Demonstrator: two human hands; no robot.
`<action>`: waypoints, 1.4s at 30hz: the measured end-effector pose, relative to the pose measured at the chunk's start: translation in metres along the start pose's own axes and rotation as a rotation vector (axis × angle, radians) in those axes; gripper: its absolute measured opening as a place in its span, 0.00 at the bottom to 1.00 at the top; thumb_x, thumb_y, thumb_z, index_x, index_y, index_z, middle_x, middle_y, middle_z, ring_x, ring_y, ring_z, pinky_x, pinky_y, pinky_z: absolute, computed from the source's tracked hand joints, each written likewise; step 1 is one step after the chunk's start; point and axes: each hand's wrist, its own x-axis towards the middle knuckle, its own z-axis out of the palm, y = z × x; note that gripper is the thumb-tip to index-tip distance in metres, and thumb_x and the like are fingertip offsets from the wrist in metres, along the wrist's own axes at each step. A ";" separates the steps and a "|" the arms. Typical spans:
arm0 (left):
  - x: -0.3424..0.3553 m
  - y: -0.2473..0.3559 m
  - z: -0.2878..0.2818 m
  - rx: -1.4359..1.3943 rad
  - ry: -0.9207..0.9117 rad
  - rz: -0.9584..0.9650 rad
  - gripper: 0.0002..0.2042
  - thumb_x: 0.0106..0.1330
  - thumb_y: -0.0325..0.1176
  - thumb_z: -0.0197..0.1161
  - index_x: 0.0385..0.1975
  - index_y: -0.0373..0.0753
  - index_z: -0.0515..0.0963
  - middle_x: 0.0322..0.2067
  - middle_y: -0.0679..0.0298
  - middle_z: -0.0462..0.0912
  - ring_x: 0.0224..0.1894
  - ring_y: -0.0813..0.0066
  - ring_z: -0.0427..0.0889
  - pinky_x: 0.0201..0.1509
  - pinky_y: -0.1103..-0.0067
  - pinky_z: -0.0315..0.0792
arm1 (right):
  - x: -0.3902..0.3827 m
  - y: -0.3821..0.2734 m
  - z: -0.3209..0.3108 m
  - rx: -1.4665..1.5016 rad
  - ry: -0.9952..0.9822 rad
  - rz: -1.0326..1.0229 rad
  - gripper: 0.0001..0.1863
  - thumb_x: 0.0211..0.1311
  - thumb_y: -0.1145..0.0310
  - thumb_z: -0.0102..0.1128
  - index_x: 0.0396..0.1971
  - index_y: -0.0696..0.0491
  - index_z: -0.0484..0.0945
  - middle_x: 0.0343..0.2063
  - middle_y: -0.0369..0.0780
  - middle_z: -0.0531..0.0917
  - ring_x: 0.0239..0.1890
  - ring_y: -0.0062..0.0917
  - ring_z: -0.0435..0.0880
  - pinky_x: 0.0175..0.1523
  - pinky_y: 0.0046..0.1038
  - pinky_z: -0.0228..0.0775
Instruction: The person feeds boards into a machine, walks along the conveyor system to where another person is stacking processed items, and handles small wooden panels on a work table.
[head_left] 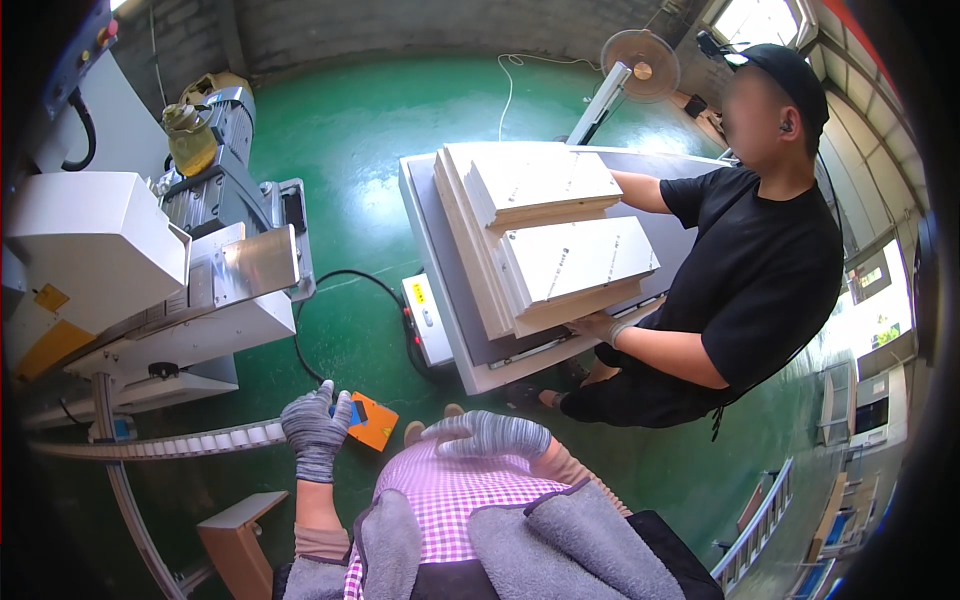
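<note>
Left fingers [318,405] curl loosely by the rail [200,443], can't tell if gripping; right fingers [458,431] lie straight, empty, right of it.

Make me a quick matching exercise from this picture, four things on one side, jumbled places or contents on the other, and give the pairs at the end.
Things:
1. Left hand
2. Right hand
3. Stacked boards
4. Glass jar

Places or contents:
A. On the grey-topped table
B. In front of the checkered apron
C. Has yellowish liquid inside
D. At the end of the curved roller track

Right pairs: 1-D, 2-B, 3-A, 4-C
</note>
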 end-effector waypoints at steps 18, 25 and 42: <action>0.003 -0.001 0.002 -0.052 -0.017 0.006 0.20 0.61 0.48 0.59 0.40 0.37 0.84 0.25 0.55 0.83 0.29 0.58 0.82 0.37 0.64 0.73 | -0.055 0.193 -0.005 1.142 0.821 0.190 0.23 0.67 0.57 0.56 0.56 0.55 0.72 0.47 0.44 0.81 0.45 0.33 0.81 0.53 0.37 0.75; 0.002 0.000 -0.001 -0.037 -0.022 0.009 0.20 0.62 0.48 0.59 0.40 0.37 0.84 0.26 0.55 0.84 0.30 0.57 0.82 0.37 0.64 0.73 | -0.043 0.232 -0.001 1.309 0.938 0.157 0.27 0.68 0.56 0.53 0.62 0.53 0.66 0.58 0.47 0.73 0.55 0.38 0.76 0.59 0.42 0.70; 0.002 -0.005 0.008 -0.043 0.030 0.040 0.19 0.63 0.48 0.58 0.40 0.38 0.84 0.25 0.55 0.83 0.30 0.57 0.83 0.37 0.63 0.73 | -0.013 0.188 0.015 1.331 0.747 0.085 0.24 0.72 0.58 0.48 0.62 0.55 0.67 0.54 0.46 0.76 0.52 0.35 0.78 0.57 0.40 0.73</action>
